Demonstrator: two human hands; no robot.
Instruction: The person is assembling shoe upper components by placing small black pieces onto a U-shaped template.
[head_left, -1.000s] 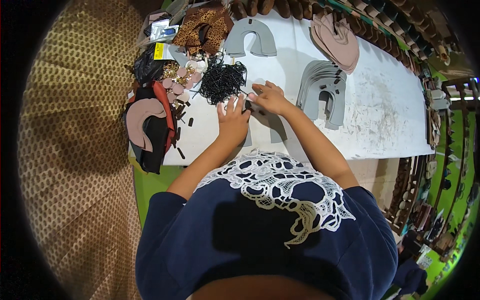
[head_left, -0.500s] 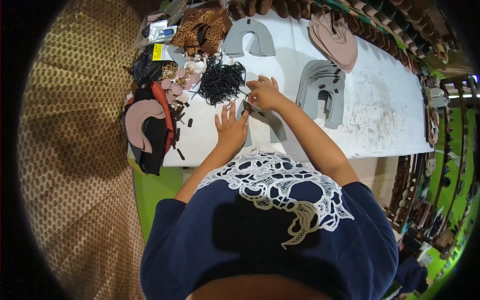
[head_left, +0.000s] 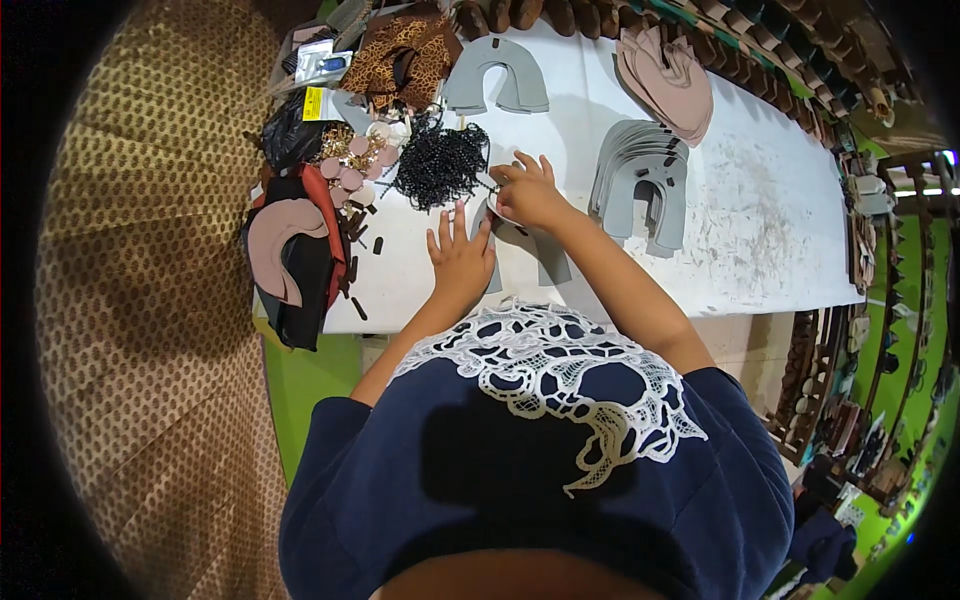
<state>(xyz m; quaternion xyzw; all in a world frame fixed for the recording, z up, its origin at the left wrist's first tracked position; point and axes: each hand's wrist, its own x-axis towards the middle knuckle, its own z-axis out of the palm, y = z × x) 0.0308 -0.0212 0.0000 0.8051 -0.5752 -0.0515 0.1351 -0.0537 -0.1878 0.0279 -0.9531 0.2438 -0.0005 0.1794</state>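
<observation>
My left hand [head_left: 461,254] lies flat, fingers spread, pressing on a grey horseshoe-shaped cut piece [head_left: 548,262] on the white table [head_left: 760,230]. My right hand [head_left: 527,192] is closed over the upper part of that piece, fingertips pinching something small and dark that I cannot make out. A heap of small black beads or trims [head_left: 440,165] sits just left of my right hand.
A stack of grey horseshoe pieces [head_left: 640,185] lies to the right, another grey pair [head_left: 495,85] at the back, pink pieces [head_left: 668,82] at back right. Pink ovals [head_left: 350,170], patterned fabric [head_left: 405,50] and a black-red pile with a pink piece [head_left: 290,250] crowd the left edge.
My left hand has flattened and shifted slightly along the grey piece. My right hand has stayed at the piece's upper end near the black heap.
</observation>
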